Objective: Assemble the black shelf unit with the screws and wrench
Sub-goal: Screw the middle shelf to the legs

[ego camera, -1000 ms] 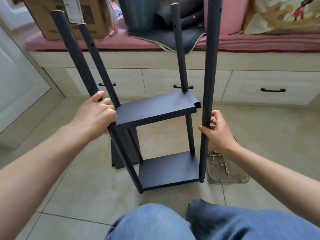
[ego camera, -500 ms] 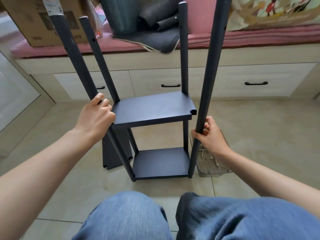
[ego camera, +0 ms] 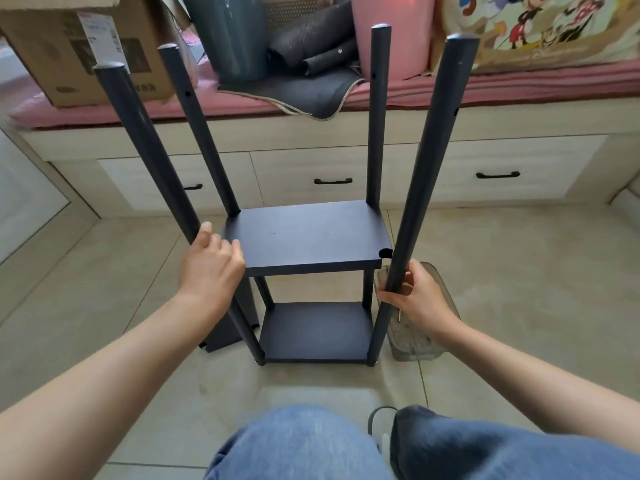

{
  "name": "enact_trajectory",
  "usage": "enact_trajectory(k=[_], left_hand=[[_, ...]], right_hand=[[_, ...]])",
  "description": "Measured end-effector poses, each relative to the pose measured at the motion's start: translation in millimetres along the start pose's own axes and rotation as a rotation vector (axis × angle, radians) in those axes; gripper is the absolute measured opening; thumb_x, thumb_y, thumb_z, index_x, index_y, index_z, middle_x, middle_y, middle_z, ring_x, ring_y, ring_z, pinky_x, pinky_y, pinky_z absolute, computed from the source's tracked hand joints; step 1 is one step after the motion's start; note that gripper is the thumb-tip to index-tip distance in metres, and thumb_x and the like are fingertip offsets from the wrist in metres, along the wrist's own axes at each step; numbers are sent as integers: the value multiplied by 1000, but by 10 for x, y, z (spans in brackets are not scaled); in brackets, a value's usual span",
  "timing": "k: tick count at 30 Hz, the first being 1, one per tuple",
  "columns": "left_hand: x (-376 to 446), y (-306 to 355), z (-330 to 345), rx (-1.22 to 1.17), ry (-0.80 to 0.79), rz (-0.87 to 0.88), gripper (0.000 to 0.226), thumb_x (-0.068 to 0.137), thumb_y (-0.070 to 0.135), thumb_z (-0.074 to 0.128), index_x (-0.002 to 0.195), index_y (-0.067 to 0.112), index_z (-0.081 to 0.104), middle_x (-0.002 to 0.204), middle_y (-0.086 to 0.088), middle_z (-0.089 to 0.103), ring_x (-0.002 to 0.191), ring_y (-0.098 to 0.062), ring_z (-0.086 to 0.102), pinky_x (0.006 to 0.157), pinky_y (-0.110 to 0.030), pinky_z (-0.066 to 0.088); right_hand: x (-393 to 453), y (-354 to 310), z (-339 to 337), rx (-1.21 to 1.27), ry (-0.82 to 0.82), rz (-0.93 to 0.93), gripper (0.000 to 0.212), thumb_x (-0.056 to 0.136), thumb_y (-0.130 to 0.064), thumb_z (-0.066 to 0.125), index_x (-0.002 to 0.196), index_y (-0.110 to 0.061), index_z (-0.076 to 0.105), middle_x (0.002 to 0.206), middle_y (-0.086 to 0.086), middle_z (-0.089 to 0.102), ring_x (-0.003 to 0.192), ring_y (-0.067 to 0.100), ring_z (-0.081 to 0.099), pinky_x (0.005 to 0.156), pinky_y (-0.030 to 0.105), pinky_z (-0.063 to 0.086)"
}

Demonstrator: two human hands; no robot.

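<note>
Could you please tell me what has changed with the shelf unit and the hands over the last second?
The shelf unit now sits squarer to the camera, its post tops in view. The right hand has slid lower down the front right post, below the upper shelf. The left hand still grips the front left post. The screw tray stays on the floor beside it.

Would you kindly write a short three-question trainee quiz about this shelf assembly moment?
1. True or false: the right hand grips the near right post.
2. How many boards are fitted between the posts: A one, B two, C three?
3. Fill in: the notch at the upper board's near right corner has no ___ in it.

Key: 1 true. 2 B, the upper board and the lower board. 3 post.
</note>
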State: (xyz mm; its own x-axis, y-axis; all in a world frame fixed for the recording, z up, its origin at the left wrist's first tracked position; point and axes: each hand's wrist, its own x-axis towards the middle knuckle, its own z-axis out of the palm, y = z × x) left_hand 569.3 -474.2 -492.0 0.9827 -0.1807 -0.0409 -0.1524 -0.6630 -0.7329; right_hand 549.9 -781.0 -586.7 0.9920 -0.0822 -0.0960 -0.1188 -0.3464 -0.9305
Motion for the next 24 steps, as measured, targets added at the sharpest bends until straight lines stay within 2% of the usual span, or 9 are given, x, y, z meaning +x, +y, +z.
enact_trajectory(k=[3,5,7,11,13,16,18,21,24], left_hand=[[-9,154,67,-129,45,-21,74,88,8,55,152,-2,20,138,-9,51,117,-27,57,115,-41,24],[-25,263,85,-254,78,-20,71,93,8,50,155,1,17,152,-14,41,123,-30,54,107,-39,33],[-44,398,54,-398,153,-10,67,95,10,51,156,5,24,158,-16,36,131,-35,49,105,-40,38],[-41,745,-154,-642,376,82,61,77,4,77,135,3,60,137,-20,60,119,-43,61,95,-48,53],[-8,891,-262,-716,420,102,59,78,5,76,135,4,61,138,-18,59,123,-43,59,98,-51,51],[74,1036,-321,-780,345,95,61,97,14,53,154,12,35,161,-10,33,146,-39,32,118,-50,28],[120,1097,-304,-777,342,87,63,100,16,45,158,16,22,166,-6,20,151,-35,19,122,-47,17],[141,1184,-399,-821,413,123,64,95,10,51,156,15,31,162,-7,29,150,-33,26,121,-49,22],[185,1273,-546,-854,480,170,67,86,7,64,150,12,43,155,-10,42,145,-34,37,117,-50,33]], right_hand=[[-7,35,24,-1,14,6,41,80,-12,80,112,-14,55,94,-2,71,89,12,70,83,35,58],[-5,41,52,-1,6,8,38,80,-14,80,107,-17,55,94,-3,71,88,10,70,75,24,56],[-10,42,84,-8,-11,4,38,80,-15,80,107,-20,54,94,-5,71,85,5,69,69,18,54],[-21,76,101,-31,-20,12,38,80,-16,80,107,-22,53,95,-5,70,89,7,69,73,20,55],[-38,51,70,-72,-41,6,39,81,-19,80,107,-25,53,96,-7,70,90,7,68,70,16,51],[-82,-79,-97,-149,-69,5,38,80,-21,81,107,-25,56,98,-10,68,93,7,67,72,17,53],[-118,-232,-272,-189,-76,-22,39,79,-20,82,109,-22,56,104,-7,67,97,8,67,81,26,57],[-181,-630,-504,-156,-62,-158,46,79,-20,81,117,-22,56,114,-10,65,104,4,64,88,23,54],[-217,-1053,-568,-120,-55,-333,42,82,-15,78,118,-20,57,108,-11,65,105,5,64,91,22,52]])
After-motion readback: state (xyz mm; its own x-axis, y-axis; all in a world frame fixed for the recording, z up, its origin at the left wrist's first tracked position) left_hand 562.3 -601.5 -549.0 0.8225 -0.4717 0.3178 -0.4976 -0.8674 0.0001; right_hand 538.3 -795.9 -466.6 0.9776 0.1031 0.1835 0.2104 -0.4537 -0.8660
